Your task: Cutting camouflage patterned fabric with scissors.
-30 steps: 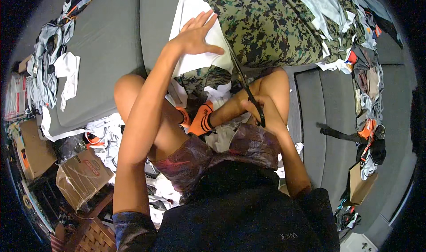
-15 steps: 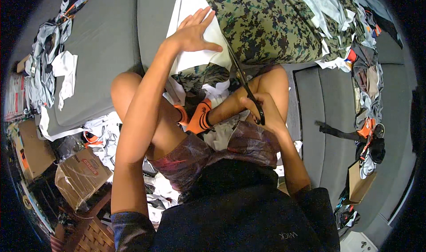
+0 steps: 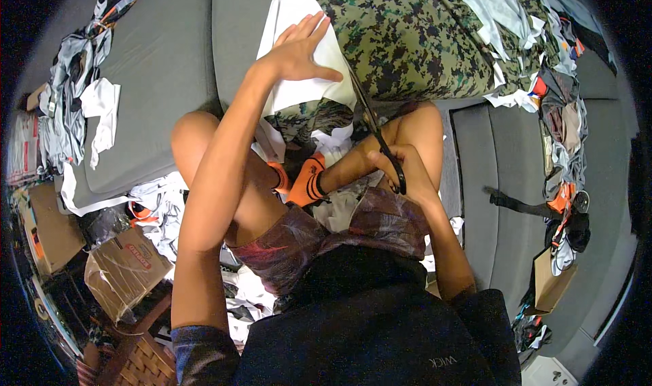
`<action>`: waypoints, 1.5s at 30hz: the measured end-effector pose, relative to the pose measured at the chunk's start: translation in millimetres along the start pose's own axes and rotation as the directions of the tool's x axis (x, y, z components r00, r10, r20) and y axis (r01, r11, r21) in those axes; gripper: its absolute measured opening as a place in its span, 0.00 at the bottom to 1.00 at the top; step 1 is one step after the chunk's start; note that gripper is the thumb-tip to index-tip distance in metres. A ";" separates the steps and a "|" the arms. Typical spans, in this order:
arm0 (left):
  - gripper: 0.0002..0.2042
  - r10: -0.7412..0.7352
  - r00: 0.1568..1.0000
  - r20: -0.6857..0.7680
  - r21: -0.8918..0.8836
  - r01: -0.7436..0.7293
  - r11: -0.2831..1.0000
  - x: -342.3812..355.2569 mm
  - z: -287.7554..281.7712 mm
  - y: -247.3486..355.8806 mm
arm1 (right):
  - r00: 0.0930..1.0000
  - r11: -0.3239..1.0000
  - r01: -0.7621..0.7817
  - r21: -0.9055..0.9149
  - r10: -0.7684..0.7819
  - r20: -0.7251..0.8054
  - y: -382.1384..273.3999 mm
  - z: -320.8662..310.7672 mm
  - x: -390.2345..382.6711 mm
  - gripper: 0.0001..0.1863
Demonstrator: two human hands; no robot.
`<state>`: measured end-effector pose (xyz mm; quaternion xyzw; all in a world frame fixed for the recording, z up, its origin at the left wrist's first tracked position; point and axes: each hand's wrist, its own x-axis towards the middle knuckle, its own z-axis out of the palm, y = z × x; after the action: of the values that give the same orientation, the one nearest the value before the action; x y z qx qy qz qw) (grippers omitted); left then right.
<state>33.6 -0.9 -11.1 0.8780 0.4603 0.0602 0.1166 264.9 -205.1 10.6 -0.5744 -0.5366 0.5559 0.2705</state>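
Observation:
My left hand (image 3: 297, 53) lies flat on white fabric (image 3: 280, 20), its fingers spread and thumb stretched out to the right. In my right hand (image 3: 409, 172) is a long pair of dark scissors (image 3: 379, 133), my fingers wrapped around the handles. The blades point up and away, reaching the line where the white fabric meets camouflage cloth (image 3: 407, 43) in green, brown and black. How far apart the blades stand is hard to make out. A fold of the camouflage cloth hangs below the white piece, over my crossed legs.
Pale scraps (image 3: 499, 19) lie on the camouflage cloth. Grey cushioned surfaces (image 3: 153, 66) flank me, with heaped clothing (image 3: 75, 100) at the left and more garments (image 3: 564, 134) at the right. A taped cardboard box (image 3: 128, 272) stands lower left, beside white cloth strips (image 3: 159, 213).
Almost nothing differs. The whole view has shifted very slightly; my left hand stays flat on the white fabric and my right hand keeps holding the scissors.

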 end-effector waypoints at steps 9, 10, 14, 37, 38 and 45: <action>0.55 -0.022 1.000 0.007 0.001 0.022 1.000 1.2 -0.3 1.0 | 0.997 0.997 -0.077 -0.026 0.077 -0.022 3.5 1.3 -1.6 0.20; 0.55 -0.019 1.000 -0.003 0.002 0.019 1.000 1.2 -0.3 1.1 | 0.997 0.997 -0.071 -0.017 0.071 -0.017 4.6 1.4 -1.5 0.20; 0.55 -0.014 1.000 0.003 -0.025 0.014 1.000 0.9 -1.1 0.7 | 0.996 0.997 -0.082 0.001 0.082 -0.020 8.3 2.6 -0.5 0.20; 0.56 -0.068 0.997 -0.032 -0.026 0.068 0.997 3.3 1.9 -5.3 | 0.996 0.995 -0.093 0.040 0.093 0.000 2.7 10.6 2.4 0.21; 0.56 -0.070 0.997 -0.039 -0.024 0.069 0.997 4.3 1.7 -6.0 | 0.992 0.991 -0.125 0.041 0.125 -0.007 2.5 9.8 5.6 0.21; 0.56 -0.074 0.996 -0.047 -0.026 0.073 0.997 6.2 2.6 -5.7 | 0.992 0.993 -0.117 -0.029 0.115 -0.048 3.7 10.5 17.7 0.21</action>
<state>33.1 6.8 -15.1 0.8572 0.4943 0.0824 0.1186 253.0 -192.9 -1.5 -0.6215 -0.5046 0.5487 0.2408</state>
